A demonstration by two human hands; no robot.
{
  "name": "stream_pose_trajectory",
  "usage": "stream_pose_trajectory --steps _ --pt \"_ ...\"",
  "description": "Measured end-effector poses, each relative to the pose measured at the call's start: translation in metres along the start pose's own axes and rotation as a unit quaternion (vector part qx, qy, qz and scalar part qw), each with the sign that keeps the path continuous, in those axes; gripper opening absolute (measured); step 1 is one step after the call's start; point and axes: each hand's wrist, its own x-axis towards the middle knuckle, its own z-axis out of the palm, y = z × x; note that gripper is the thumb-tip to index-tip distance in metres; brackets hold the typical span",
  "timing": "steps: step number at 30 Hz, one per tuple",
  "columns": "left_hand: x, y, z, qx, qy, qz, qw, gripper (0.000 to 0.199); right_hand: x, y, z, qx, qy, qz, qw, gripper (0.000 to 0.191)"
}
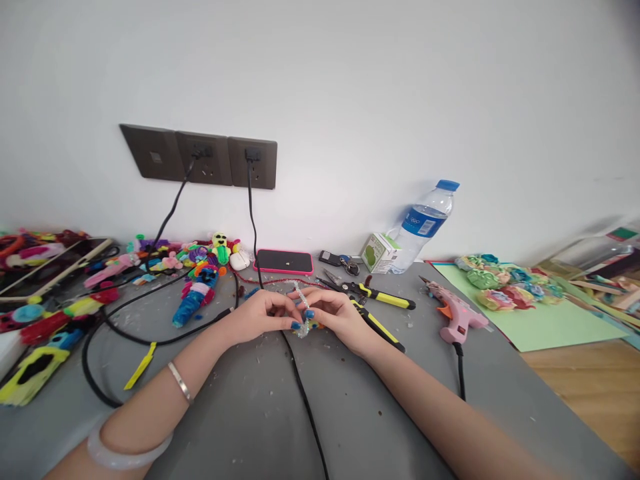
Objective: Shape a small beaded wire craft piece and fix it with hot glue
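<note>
**Pinching with left hand (263, 313) and right hand (345, 317) at once, on a sparkly silver tinsel strand (303, 299)**

Gripping the strand from both sides with curled fingers, near the middle of the grey tabletop (235, 413), close above a thin black cable (305, 393). Arching above the fingertips and bending over toward the left, with a denser bunch at the lower end. Showing some yellow just beside that bunch (too covered by fingers to identify).

Best handled, judging by the fine, flexible look, with a light pinch close to the bend: steady one side, turn the other in small moves, and avoid crushing the glittery fringe. Watch for snagging on the cable. Mind the open metal pliers with yellow-and-black handles (387, 296), lying just right of the hands.

As for writing, hardly any legible. Visible on the blue label (424, 222) of the clear plastic bottle (407, 252), far right of the hands: a white mark like linked rings and a pale printed panel (brand not readable). Printed too small to read, too: the small green-and-white box (380, 253) beside it. No readable lettering on the pink glue gun (457, 320) farther right, nor on the yellow tag (140, 367) at near left.
</note>
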Motion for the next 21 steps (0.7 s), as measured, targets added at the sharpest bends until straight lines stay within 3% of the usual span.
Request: stream_pose_trajectory --steps 21 --pt "0.0006 -0.0012 -0.0009 0.004 -0.001 0.002 1.000 0.021 0.0001 0.0010 0.0001 -0.004 0.005 0.013 1.000 0.015"
